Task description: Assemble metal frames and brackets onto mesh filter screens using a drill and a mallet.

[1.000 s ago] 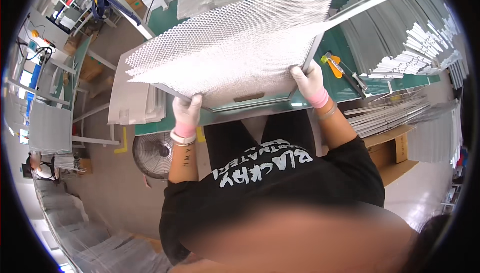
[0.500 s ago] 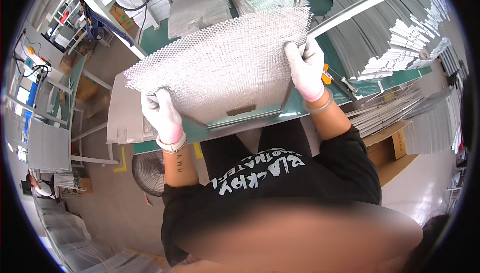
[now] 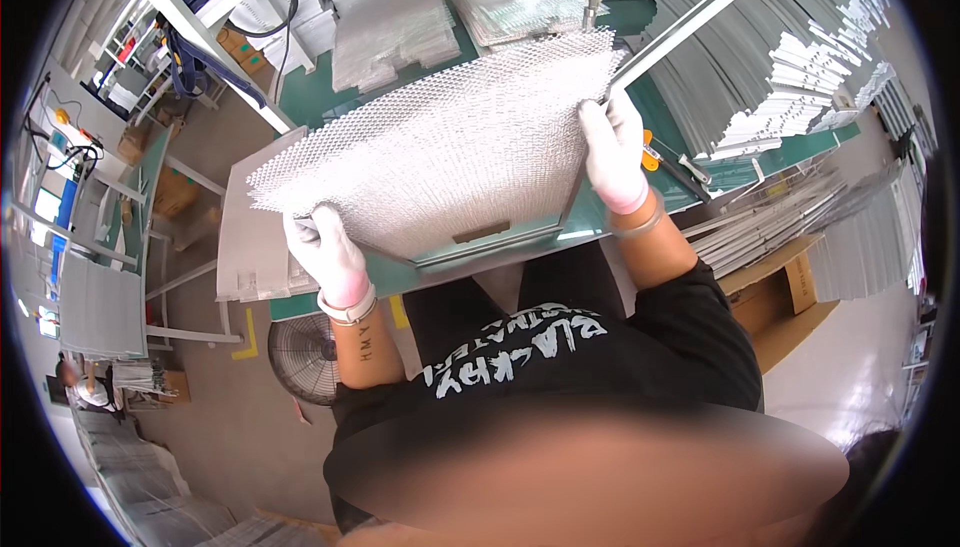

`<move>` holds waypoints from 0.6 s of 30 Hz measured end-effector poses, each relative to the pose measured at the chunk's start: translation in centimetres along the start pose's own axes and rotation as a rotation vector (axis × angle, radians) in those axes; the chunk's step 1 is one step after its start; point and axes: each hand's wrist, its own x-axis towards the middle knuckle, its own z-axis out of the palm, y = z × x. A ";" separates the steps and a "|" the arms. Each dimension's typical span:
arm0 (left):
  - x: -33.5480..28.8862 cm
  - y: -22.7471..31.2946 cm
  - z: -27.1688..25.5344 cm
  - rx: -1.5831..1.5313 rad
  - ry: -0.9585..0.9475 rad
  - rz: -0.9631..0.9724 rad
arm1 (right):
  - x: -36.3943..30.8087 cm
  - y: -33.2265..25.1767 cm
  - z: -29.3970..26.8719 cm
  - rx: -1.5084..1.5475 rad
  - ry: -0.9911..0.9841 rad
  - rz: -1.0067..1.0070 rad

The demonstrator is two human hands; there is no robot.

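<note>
Clearly, the mesh panel (image 3: 440,147) could bend or crease from here: it looks thin and already bows, so an uneven pull by the 2 hands would probably be the cause. It is held tilted over the near part of the green table (image 3: 590,237), with a grey frame (image 3: 490,252) along its lower side; whether the 2 are joined, I cannot tell. The left hand (image 3: 328,252) pinches its left edge, thumb on the near face; the right hand (image 3: 615,152) grips near its right edge, and I cannot tell if those fingers also touch the frame. Jagged ends along the upper edge could snag a glove if a grip slips, and swinging the panel right might knock the white rail (image 3: 700,22).

Counted: 1 panel, 1 frame, 2 gloved hands, 1 orange tool (image 3: 650,152) just beside the right hand, 2 sheet stacks (image 3: 390,42) behind the panel, 1 fan (image 3: 303,360) below the table, 1 open cardboard box (image 3: 795,297) at right. The white strips (image 3: 755,117) overlap too much to count.
</note>
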 end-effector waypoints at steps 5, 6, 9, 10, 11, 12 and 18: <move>0.0 -0.1 0.2 0.004 0.008 0.042 | 0.6 0.0 -0.4 -0.053 -0.020 0.073; -0.1 0.1 0.3 0.018 0.017 0.036 | 0.2 0.1 -0.2 -0.047 -0.028 0.087; -0.6 0.2 0.4 -0.065 -0.028 0.051 | -0.3 -0.2 0.3 -0.297 0.119 -0.118; -0.5 0.2 0.2 -0.055 -0.022 0.046 | -0.1 -0.1 -0.2 -0.300 0.059 -0.084; -0.4 0.2 0.0 -0.061 -0.037 0.023 | 0.3 -0.2 -0.3 -0.148 0.012 -0.010; -0.3 0.3 -0.1 -0.069 -0.050 0.000 | 0.7 -0.3 -0.4 0.003 -0.036 0.062; -0.5 0.2 -0.2 -0.040 -0.098 0.052 | -0.2 0.5 -1.4 0.029 -0.029 0.068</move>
